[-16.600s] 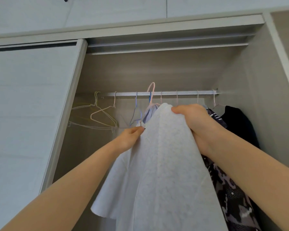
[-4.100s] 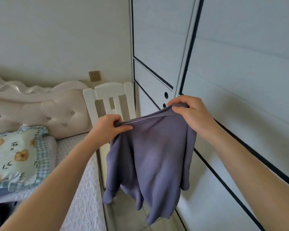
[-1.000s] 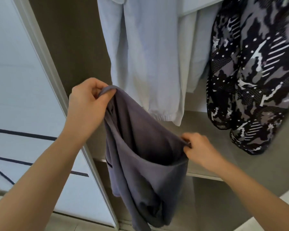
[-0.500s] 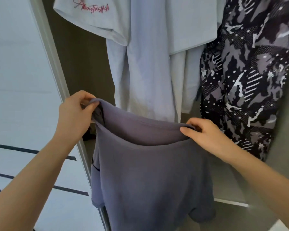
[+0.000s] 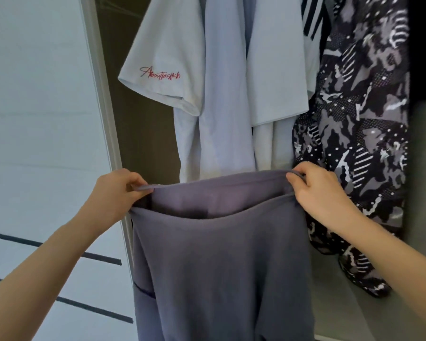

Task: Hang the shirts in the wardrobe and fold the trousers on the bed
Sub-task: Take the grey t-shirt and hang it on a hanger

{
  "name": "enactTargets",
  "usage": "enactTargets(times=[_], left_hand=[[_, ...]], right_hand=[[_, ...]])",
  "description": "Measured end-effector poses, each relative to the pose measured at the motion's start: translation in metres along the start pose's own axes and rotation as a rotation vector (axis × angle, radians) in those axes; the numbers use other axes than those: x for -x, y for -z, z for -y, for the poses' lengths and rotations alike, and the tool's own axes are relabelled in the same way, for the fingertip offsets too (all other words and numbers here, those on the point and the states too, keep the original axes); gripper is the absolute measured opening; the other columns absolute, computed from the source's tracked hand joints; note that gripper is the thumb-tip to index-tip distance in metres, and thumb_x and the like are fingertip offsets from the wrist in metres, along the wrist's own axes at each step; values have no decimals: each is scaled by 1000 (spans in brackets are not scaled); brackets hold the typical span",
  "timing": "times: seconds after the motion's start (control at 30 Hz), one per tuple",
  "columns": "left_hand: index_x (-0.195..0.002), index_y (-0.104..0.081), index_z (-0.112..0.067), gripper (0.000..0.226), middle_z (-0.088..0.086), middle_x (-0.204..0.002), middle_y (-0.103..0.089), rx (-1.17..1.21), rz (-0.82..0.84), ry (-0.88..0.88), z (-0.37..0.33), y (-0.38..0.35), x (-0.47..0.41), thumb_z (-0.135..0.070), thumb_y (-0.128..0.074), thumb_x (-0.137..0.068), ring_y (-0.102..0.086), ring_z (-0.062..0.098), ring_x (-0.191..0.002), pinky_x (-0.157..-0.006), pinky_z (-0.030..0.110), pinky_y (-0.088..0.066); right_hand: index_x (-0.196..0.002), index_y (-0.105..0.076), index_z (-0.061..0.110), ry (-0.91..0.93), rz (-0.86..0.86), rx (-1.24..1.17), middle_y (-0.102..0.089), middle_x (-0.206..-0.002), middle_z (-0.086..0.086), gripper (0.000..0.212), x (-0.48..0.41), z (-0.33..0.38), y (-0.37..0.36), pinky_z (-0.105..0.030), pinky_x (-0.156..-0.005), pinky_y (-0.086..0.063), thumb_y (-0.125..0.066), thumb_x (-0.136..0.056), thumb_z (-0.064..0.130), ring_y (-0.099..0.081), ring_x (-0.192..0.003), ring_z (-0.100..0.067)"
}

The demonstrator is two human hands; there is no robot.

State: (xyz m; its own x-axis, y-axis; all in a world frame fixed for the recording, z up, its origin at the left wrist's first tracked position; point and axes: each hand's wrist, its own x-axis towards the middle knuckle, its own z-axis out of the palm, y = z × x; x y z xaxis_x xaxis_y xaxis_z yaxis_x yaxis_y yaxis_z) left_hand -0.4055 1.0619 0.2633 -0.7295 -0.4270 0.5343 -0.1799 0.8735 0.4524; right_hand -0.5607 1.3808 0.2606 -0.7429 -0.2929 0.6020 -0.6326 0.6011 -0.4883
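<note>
The purple shirt point(image 5: 219, 267) hangs just below and in front of the white T-shirt with red script point(image 5: 172, 57), still short of the wardrobe rail, which is out of view above. The left hand point(image 5: 116, 193) has its grip pinched on the left end of the shirt's wide opening, under the T-shirt's sleeve. The right hand point(image 5: 317, 193) has its grip pinched on the other end, down to the right of the T-shirt and against the black-and-grey camouflage garment point(image 5: 354, 143). A second ago the left hand was high and the right low, so the cloth hung slantwise; now both hands are level and pulled apart, and the opening, probably the hem, gapes as a flat mouth with the near edge sagging. That likely means the shirt is now sorted and ready for a hanger. Neither hand holds one, so one grip will have to let go to fetch it. The pale blue garment point(image 5: 221, 94) hangs directly behind the T-shirt
</note>
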Motion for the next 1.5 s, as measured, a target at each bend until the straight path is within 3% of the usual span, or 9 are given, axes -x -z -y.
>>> enactTargets(times=[0.13,0.27,0.43,0.63,0.87,1.1,1.2,1.4,1.5], left_hand=[[-67,-64,-18,26,4,-67,-65,-72,-21,58,-5,24,-8,-18,-63,-93,-60,17,-63,-56,20,-39],[-89,-72,-1,15,10,-63,-68,545,194,349,-13,51,-16,-15,-73,-85,-67,16,-54,-61,30,-59],[-80,-79,-5,65,11,-87,-74,1164,505,488,-13,81,-27,-16,-101,-20,-74,17,-78,-65,30,-61],[-91,-68,-11,16,6,-81,-73,1387,238,524,-19,94,-50,-18,-69,-76,-72,14,-65,-56,25,-60],[-88,-65,-15,16,2,-78,-69,1236,75,367,-52,120,-92,-27,-59,-96,-68,12,-60,-53,24,-56],[-104,-66,-9,26,8,-96,-69,876,-113,260,-86,155,-136,-32,-59,-96,-65,20,-86,-68,31,-51],[-96,-67,-14,22,10,-100,-68,731,-193,185,-90,167,-154,-35,-61,-95,-64,22,-91,-76,33,-53],[-85,-69,-15,25,10,-91,-67,464,-268,-37,-100,183,-186,-33,-57,-97,-62,21,-85,-78,35,-53],[-80,-70,-11,35,9,-79,-65,91,-392,-215,-106,193,-205,-38,-55,-97,-61,22,-77,-76,39,-53]], right_hand=[[-82,-57,19,68,-47,-4,-58,-61,1,18,-9,15,11,-26,-56,-40,-53,-96,29,-53,-60,-8],[-81,-53,23,114,-77,28,-58,-62,5,19,-21,26,20,-33,-64,-48,-52,-96,35,-55,-63,-10],[-92,-50,20,95,-84,123,-59,-79,1,18,-39,38,28,-38,-64,-44,-44,-99,35,-57,-77,-24],[-92,-50,25,168,-118,224,-55,-79,6,14,-52,63,30,-33,-58,-33,-46,-97,37,-48,-74,-19],[-79,-57,26,263,-42,186,-55,-66,10,21,-54,95,22,-34,-64,-47,-52,-94,39,-56,-73,-17],[-72,-49,20,358,-32,109,-54,-68,5,29,-72,122,6,-36,-64,-44,-44,-97,33,-53,-69,-18],[-71,-45,22,413,-14,129,-52,-68,4,29,-76,138,8,-34,-61,-43,-40,-98,33,-52,-67,-17],[-96,-53,19,556,-21,46,-61,-95,-4,21,-121,191,17,-40,-79,-49,-35,-96,7,-57,-86,-25],[-114,-55,14,611,-116,54,-59,-110,-5,26,-169,228,23,-38,-87,-49,-38,-97,4,-56,-99,-23]])
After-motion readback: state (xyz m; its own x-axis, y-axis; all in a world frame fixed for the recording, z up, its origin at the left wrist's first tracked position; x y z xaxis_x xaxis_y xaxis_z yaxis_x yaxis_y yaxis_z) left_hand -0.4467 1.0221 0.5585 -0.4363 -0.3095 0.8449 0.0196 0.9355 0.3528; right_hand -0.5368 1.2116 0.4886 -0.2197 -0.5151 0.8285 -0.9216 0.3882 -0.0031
